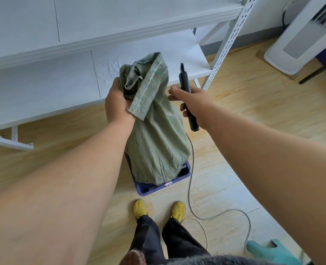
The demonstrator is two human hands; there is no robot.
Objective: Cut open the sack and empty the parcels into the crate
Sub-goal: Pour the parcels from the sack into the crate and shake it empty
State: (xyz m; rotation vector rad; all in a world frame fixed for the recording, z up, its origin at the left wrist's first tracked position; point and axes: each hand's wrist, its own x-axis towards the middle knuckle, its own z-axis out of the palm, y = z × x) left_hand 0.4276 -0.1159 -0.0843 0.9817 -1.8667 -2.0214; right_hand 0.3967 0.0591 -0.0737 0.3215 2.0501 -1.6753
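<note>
A green woven sack [156,142] stands upright with its bottom end inside a blue plastic crate [185,174] on the wooden floor. My left hand [116,101] grips the bunched fabric at the top of the sack, where a hemmed flap folds over toward me. My right hand [189,98] holds a black utility knife [186,88] just right of the sack's neck, its blade tip pointing up and away, clear of the fabric. The parcels are hidden inside the sack.
A white metal shelving unit [101,60] stands right behind the sack, its perforated post [225,46] to the right. A grey cable [191,205] trails over the floor beside the crate. My feet in yellow shoes [158,209] stand just in front of it. A white appliance [299,35] stands far right.
</note>
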